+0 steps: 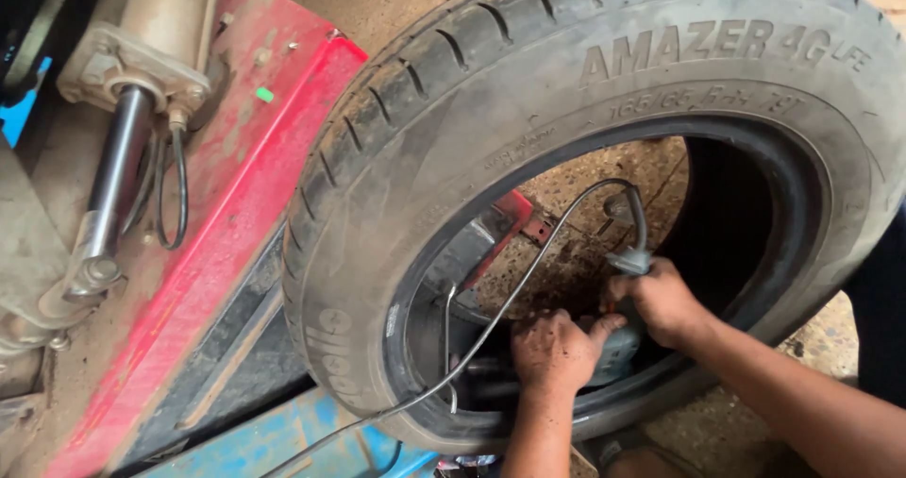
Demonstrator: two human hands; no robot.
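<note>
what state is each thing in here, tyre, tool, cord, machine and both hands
tyre: upright, off its rim, leaning by the red machine
tool: grey, inside the tyre, held by both hands
cord: slack, running from the tool out over the lower bead
left hand: grip closed on the tool body
right hand: grip closed at the tool's cord end
red machine: dusty, paint worn
cylinder rod: extended
</note>
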